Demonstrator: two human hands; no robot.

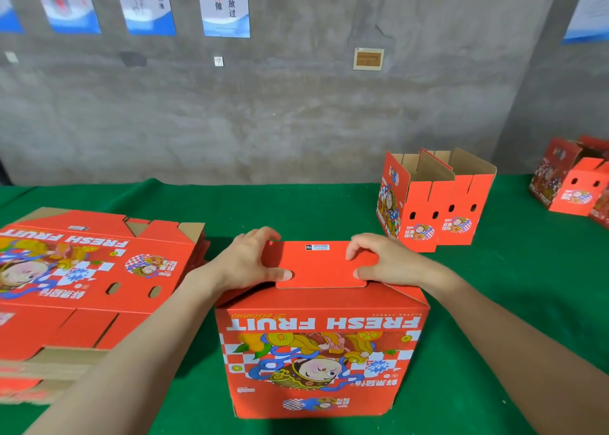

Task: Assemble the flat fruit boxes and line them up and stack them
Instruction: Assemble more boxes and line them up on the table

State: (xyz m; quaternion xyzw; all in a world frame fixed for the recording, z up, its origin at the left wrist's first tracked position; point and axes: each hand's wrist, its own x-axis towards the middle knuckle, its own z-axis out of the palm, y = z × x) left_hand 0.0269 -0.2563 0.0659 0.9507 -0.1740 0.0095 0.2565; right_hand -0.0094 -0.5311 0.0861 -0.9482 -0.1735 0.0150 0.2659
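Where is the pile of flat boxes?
Head view: the pile of flat boxes lies at the left on the green table, beside the box being folded.

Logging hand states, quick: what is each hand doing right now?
Left hand: grips the left end of the top flap on the box.
Right hand: grips the flap's right end.

Red checker-print box; green table cloth; grey wall.
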